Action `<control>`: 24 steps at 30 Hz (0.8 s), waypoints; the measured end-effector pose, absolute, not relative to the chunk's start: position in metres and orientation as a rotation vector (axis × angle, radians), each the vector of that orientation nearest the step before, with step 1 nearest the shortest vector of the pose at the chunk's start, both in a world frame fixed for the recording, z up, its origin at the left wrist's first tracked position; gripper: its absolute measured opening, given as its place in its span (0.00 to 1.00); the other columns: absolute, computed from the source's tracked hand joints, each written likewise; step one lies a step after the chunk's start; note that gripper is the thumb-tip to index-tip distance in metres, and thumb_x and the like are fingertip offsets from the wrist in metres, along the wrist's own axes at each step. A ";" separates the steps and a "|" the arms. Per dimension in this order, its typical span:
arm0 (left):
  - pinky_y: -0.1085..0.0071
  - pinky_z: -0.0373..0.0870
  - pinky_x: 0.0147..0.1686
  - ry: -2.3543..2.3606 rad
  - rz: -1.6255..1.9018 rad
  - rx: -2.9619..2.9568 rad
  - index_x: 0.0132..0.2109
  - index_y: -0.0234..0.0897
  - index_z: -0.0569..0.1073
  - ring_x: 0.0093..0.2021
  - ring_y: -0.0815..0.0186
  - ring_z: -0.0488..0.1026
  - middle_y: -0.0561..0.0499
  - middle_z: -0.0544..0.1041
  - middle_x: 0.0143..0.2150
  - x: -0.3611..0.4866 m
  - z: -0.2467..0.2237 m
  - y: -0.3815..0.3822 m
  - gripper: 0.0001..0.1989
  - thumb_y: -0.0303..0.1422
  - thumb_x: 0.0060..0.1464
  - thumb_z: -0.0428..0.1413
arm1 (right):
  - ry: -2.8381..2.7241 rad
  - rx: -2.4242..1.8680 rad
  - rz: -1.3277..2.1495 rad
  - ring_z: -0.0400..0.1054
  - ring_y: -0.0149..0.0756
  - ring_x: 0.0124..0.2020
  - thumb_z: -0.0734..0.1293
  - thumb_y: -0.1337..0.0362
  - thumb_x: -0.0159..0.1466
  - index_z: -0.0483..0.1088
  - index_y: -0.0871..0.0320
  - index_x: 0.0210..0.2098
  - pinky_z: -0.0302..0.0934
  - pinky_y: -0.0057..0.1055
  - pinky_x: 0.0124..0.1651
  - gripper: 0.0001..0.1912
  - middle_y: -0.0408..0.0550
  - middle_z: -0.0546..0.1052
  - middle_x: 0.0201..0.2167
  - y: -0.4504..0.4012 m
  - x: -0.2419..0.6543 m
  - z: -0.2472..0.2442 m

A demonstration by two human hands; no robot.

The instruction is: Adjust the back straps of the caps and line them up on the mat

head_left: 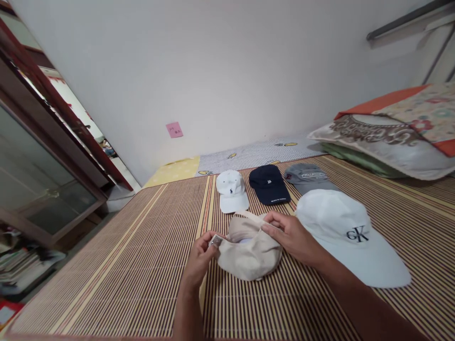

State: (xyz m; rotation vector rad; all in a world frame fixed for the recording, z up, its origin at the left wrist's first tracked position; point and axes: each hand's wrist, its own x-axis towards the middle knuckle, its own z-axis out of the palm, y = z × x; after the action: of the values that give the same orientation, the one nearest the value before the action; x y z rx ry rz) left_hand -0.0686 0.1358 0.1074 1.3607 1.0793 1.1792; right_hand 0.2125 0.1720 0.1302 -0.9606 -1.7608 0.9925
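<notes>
A beige baseball cap (pixel 250 260) lies upturned on the striped mat, its inside partly showing. My left hand (pixel 199 258) is closed on the metal buckle (pixel 215 240) at the cap's left side. On the other side, my right hand (pixel 289 234) pinches the cap's edge where a pale strap (pixel 249 217) runs across the back. Just right of my right hand sits a large white cap (pixel 334 222) with black letters, its brim pointing right. Beyond my hands stand a small white cap (pixel 232 189), a navy cap (pixel 269 184) and a grey cap (pixel 307 176), in a row.
The striped bamboo mat (pixel 135 265) covers the bed. Pillows (pixel 387 137) are piled at the right. A checked cloth (pixel 245 154) runs along the wall, which bears a pink note (pixel 174 130). A glass-panelled door (pixel 42 180) stands at the left.
</notes>
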 end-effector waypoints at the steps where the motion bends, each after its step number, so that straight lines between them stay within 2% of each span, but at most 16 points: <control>1: 0.73 0.62 0.31 1.089 1.181 1.376 0.39 0.35 0.78 0.30 0.68 0.66 0.51 0.75 0.32 -0.068 0.107 0.137 0.16 0.45 0.56 0.65 | -1.741 -0.959 1.020 0.70 0.39 0.33 0.65 0.51 0.67 0.71 0.55 0.36 0.61 0.32 0.35 0.14 0.45 0.77 0.31 0.173 0.212 0.129; 8: 0.74 0.61 0.31 1.022 1.218 1.352 0.33 0.36 0.74 0.29 0.70 0.61 0.55 0.69 0.28 -0.063 0.107 0.136 0.16 0.44 0.58 0.64 | -1.590 -0.910 1.108 0.75 0.39 0.33 0.67 0.58 0.64 0.71 0.54 0.41 0.65 0.33 0.36 0.09 0.46 0.81 0.33 0.176 0.209 0.126; 10: 0.74 0.62 0.32 1.012 1.255 1.316 0.32 0.36 0.73 0.29 0.70 0.62 0.55 0.68 0.28 -0.064 0.106 0.136 0.17 0.45 0.59 0.64 | -1.552 -0.920 1.144 0.76 0.40 0.34 0.68 0.57 0.63 0.72 0.55 0.44 0.66 0.33 0.37 0.12 0.47 0.82 0.34 0.177 0.206 0.126; 13: 0.74 0.63 0.33 1.017 1.333 1.214 0.31 0.36 0.74 0.29 0.70 0.63 0.55 0.69 0.28 -0.064 0.105 0.137 0.18 0.46 0.57 0.66 | -1.534 -0.950 1.220 0.79 0.45 0.41 0.69 0.53 0.63 0.72 0.57 0.52 0.70 0.38 0.44 0.21 0.51 0.84 0.39 0.177 0.204 0.127; 17: 0.74 0.65 0.33 1.028 1.364 1.061 0.34 0.35 0.76 0.29 0.70 0.66 0.54 0.73 0.29 -0.062 0.105 0.138 0.19 0.47 0.53 0.68 | -1.733 -1.082 1.286 0.80 0.50 0.41 0.69 0.49 0.64 0.72 0.59 0.61 0.71 0.45 0.46 0.31 0.52 0.85 0.37 0.176 0.210 0.125; 19: 0.75 0.64 0.31 1.045 1.337 1.051 0.34 0.35 0.76 0.28 0.71 0.65 0.54 0.72 0.29 -0.060 0.105 0.137 0.20 0.48 0.53 0.68 | -1.837 -1.120 1.344 0.80 0.52 0.45 0.73 0.51 0.61 0.71 0.59 0.64 0.71 0.47 0.50 0.35 0.54 0.85 0.43 0.176 0.215 0.121; 22: 0.76 0.60 0.27 1.085 1.269 1.117 0.34 0.35 0.76 0.26 0.72 0.63 0.55 0.71 0.27 -0.060 0.105 0.136 0.21 0.50 0.53 0.68 | -1.965 -1.029 1.468 0.73 0.55 0.60 0.80 0.56 0.53 0.72 0.59 0.64 0.63 0.49 0.64 0.41 0.58 0.78 0.60 0.178 0.219 0.113; 24: 0.76 0.58 0.27 1.098 1.226 1.161 0.34 0.34 0.76 0.25 0.72 0.61 0.55 0.70 0.26 -0.059 0.105 0.136 0.22 0.50 0.53 0.67 | -2.072 -1.021 1.425 0.69 0.57 0.65 0.81 0.59 0.50 0.73 0.58 0.63 0.59 0.51 0.68 0.41 0.59 0.75 0.64 0.180 0.219 0.108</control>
State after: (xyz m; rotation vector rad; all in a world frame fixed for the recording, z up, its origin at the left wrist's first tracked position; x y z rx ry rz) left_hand -0.0590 0.1361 0.1051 1.1614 1.0980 1.2263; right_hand 0.2192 0.1797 0.1077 -1.0206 -2.0721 1.4246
